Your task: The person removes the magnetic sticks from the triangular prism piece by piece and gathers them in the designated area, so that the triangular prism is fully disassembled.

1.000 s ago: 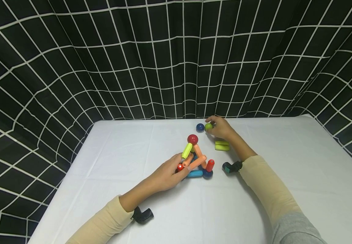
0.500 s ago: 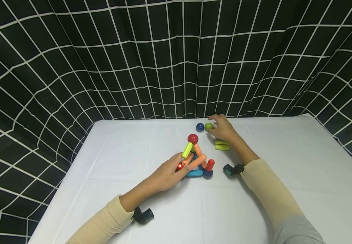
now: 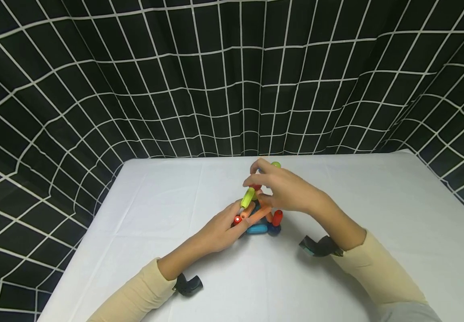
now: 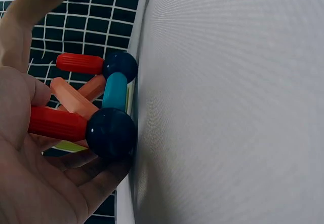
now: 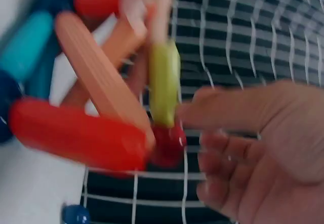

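Observation:
A magnetic rod-and-ball structure (image 3: 257, 228) stands on the white table, built of blue, orange and red rods with dark blue balls. My left hand (image 3: 220, 230) grips its near left corner, fingers against a dark blue ball (image 4: 111, 133) and thumb near a red rod (image 4: 58, 123). At the top sits a red ball (image 5: 168, 145) joined to a yellow-green rod (image 3: 247, 198). My right hand (image 3: 288, 190) hovers around that top, fingers bent loosely over the red ball. The right wrist view is blurred; the thumb tip looks close to the yellow-green rod, contact uncertain.
Behind the right hand a green ball (image 3: 276, 164) lies on the table (image 3: 167, 192). A loose blue ball (image 5: 76, 214) shows in the right wrist view. A black curtain (image 3: 216, 89) with a white grid hangs behind the table.
The right hand has left the green ball and come left and nearer, over the structure's top. It now covers the loose yellow-green rods. The left hand has stayed put.

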A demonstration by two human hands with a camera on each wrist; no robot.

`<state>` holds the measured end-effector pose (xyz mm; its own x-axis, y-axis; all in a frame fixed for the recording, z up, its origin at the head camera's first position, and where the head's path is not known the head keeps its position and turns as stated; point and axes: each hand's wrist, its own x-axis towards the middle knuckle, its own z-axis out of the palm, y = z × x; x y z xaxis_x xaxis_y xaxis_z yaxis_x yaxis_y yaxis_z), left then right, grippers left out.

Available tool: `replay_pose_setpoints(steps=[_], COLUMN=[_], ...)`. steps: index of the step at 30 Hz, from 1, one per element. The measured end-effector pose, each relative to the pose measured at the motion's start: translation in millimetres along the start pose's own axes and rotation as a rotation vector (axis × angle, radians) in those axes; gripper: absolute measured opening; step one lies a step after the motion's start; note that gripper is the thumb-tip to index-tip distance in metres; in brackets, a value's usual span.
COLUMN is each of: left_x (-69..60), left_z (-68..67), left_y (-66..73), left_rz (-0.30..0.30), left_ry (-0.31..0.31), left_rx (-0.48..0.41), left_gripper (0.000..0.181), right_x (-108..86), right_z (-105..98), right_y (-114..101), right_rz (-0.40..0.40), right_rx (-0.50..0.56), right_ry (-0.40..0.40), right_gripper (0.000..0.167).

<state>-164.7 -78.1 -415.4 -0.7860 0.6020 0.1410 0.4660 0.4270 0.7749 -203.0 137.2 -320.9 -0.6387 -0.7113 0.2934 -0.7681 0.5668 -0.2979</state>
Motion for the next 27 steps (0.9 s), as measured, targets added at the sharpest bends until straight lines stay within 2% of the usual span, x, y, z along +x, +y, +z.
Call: replay_pose_setpoints(steps=[3,6,11,14,18,21,27], left_x=[1.6,2.2,1.0,-0.5,-0.1,1.3,0.9], left_z=[-1.2,-1.6,-1.5,-1.5,-1.3,-1.0,-0.2], left_y=[-0.5,-1.3,-2.5,-2.6,-1.6,-1.0,0.5], left_rz=[0.037,0.072,0.080,0.051,0.025,0.023,0.019], left_ry=[0.000,-0.012,-0.015,-0.003,0.002,-0.003,-0.007], left_rx=[0.000,-0.012,-0.004,0.024,0.027,0.001,-0.035], left_gripper=[0.032,0.028,0.039,0.041,0.039,0.037,0.043], right_x=[0.4,0.9,-0.1,-1.4,-3.4,-3.7,-2.8], right_z=[9.5,22.4,33.7,33.3,30.4,29.0,27.6], right_y=[-9.9,-12.5,-12.6,-12.1,-8.8,-4.2,6.8], right_rz=[-0.048,-0.076,-0.140,-0.131,-0.065,-0.019,0.069], right_rx=[-0.135,-0.209,-0.199,-0.124,0.020,0.161,0.484], right_ry=[-0.009,0.057,0.174,0.207,0.221,0.221,0.246], right_gripper=[0.038,0.032,0.031,0.029,0.025,0.022,0.024])
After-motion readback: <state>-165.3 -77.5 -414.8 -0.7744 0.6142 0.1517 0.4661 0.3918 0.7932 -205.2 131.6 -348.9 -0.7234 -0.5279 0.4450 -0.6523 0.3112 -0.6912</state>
